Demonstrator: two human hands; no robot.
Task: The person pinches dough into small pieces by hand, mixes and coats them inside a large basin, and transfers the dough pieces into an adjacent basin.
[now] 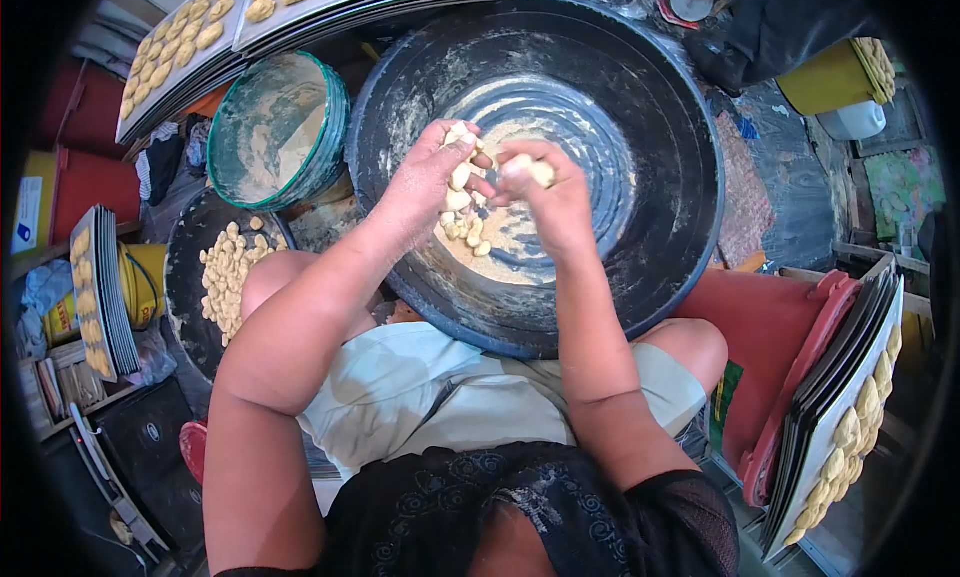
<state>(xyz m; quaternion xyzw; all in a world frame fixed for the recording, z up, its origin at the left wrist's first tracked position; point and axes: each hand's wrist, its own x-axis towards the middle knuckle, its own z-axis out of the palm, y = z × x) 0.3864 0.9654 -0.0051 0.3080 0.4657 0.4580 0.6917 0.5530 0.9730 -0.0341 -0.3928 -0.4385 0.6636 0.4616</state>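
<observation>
Over a big black basin [690,207] dusted with pale flour, both hands are close together. My left hand [432,182] is curled around several small dough pieces [459,177], which show along its palm and fingers. Beside it, my right hand [560,199] is slightly smeared by motion, its fingers closed on small pale dough pieces [541,172]. Just below my left hand, a few more dough pieces [470,233] lie in the basin on a patch of flour [485,265].
A green tub [335,127] holding flour stands left of the basin. Below it, a black pan [185,267] carries many dough pieces. Stacked trays of shaped dough [190,37] rise at upper left, others [835,417] at right beside a red bin [750,347].
</observation>
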